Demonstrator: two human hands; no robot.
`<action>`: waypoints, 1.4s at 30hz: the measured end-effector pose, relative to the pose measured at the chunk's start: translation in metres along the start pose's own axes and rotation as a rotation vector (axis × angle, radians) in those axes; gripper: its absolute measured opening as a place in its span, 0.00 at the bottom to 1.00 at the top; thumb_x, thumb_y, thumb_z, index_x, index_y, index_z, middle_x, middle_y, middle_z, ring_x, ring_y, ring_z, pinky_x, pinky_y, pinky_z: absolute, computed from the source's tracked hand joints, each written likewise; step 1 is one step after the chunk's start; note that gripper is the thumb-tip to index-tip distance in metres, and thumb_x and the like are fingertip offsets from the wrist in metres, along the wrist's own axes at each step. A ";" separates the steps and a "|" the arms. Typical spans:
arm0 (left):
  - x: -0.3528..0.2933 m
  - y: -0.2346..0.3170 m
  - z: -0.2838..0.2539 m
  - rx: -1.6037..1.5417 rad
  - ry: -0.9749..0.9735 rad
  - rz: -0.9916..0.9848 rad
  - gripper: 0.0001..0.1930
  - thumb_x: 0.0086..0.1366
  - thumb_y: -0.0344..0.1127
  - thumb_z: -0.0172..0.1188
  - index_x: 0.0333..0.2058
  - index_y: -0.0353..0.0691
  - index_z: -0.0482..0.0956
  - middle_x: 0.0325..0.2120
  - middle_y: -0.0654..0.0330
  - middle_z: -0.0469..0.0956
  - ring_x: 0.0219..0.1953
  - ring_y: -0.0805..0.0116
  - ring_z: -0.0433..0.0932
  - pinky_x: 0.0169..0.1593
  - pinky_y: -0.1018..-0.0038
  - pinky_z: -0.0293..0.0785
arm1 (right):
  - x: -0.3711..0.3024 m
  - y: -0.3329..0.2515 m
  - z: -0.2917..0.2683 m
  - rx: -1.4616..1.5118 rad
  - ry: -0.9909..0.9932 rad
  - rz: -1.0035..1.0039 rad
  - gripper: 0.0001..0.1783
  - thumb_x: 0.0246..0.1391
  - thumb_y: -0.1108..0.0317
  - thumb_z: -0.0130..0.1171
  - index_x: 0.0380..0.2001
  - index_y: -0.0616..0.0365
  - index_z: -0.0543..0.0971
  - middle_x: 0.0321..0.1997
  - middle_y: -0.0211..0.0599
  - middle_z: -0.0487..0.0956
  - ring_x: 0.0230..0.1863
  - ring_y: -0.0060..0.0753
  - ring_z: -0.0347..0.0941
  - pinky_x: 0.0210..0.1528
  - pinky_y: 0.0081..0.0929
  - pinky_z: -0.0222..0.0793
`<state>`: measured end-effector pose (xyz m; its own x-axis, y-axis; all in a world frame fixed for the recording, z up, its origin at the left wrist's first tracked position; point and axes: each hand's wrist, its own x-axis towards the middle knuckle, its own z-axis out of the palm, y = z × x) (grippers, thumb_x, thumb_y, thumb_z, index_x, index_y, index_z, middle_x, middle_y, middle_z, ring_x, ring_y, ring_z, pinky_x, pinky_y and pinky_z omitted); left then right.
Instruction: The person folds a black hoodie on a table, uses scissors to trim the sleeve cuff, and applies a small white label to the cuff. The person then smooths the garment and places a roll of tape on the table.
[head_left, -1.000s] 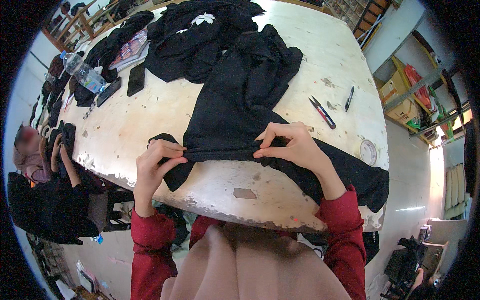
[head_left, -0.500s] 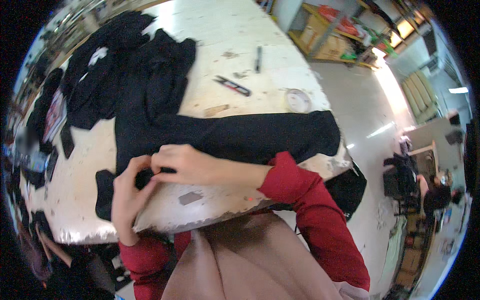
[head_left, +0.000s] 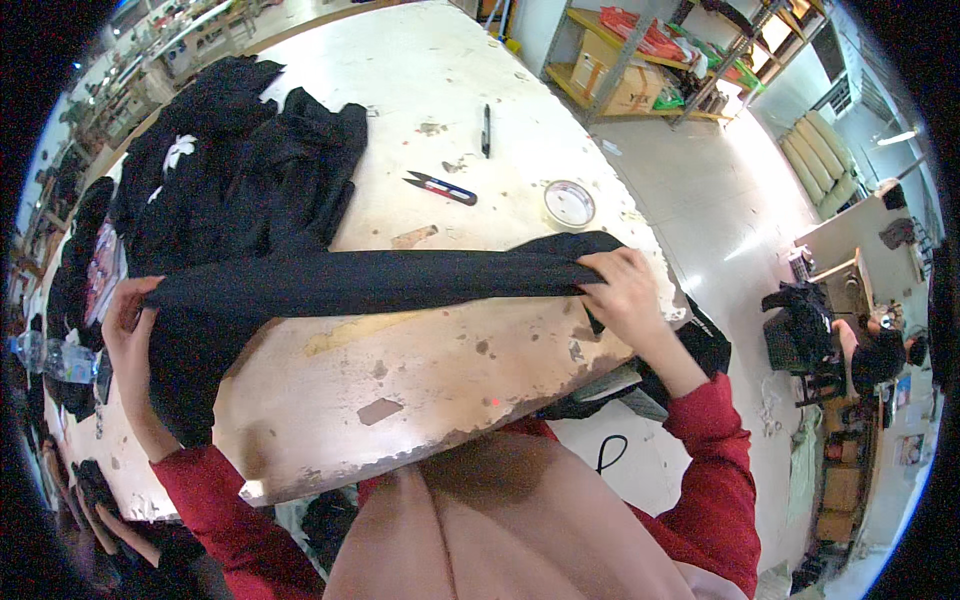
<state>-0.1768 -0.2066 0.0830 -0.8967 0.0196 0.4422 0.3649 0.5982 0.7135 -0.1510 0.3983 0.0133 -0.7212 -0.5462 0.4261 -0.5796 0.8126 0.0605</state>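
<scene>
A length of black fabric (head_left: 400, 277) is stretched sideways over the worktable (head_left: 330, 400). My left hand (head_left: 128, 318) pinches its left end, and loose cloth hangs down beside that wrist. At the other end my right hand (head_left: 622, 290) is closed on the cloth near the table's right edge. Behind the right hand a fold of the fabric bulges up. Beyond the stretched strip lie thread snips (head_left: 442, 188), a dark pen (head_left: 486, 132) and a roll of tape (head_left: 569, 204).
A heap of black garments (head_left: 240, 170) covers the table's far left. A plastic bottle (head_left: 65, 358) lies at the left edge. Dark cloth (head_left: 700, 350) hangs past the right edge. Shelves (head_left: 620, 85) with a carton stand at the back right. A person (head_left: 875, 365) is at the far right.
My hands, together at the cloth's left part before, are now wide apart. The left moved left, the right moved right, and the fabric is drawn into a narrower strip.
</scene>
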 end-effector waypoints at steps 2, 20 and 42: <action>0.010 -0.006 -0.010 -0.004 0.011 0.046 0.10 0.61 0.19 0.54 0.41 0.33 0.75 0.44 0.59 0.75 0.51 0.69 0.73 0.59 0.74 0.64 | 0.024 0.005 -0.024 0.050 -0.100 -0.027 0.13 0.38 0.65 0.68 0.31 0.54 0.83 0.46 0.32 0.78 0.48 0.35 0.73 0.55 0.38 0.62; -0.150 0.085 0.043 0.325 -1.005 -0.476 0.18 0.44 0.23 0.65 0.36 0.36 0.70 0.32 0.51 0.68 0.37 0.53 0.70 0.40 0.62 0.68 | -0.074 0.002 -0.039 0.741 -0.344 0.208 0.15 0.48 0.61 0.66 0.33 0.63 0.83 0.54 0.41 0.77 0.50 0.35 0.72 0.50 0.28 0.69; -0.048 0.047 0.175 -0.005 -0.639 0.075 0.21 0.40 0.36 0.75 0.26 0.32 0.72 0.22 0.54 0.68 0.26 0.58 0.70 0.32 0.69 0.66 | -0.078 -0.033 -0.049 1.067 0.646 1.016 0.07 0.62 0.69 0.52 0.30 0.59 0.73 0.34 0.23 0.73 0.38 0.15 0.64 0.45 0.18 0.61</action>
<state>-0.1603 -0.0395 0.0001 -0.8406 0.5356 0.0812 0.4322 0.5729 0.6964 -0.0576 0.4241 0.0224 -0.8405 0.5025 0.2028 -0.1704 0.1101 -0.9792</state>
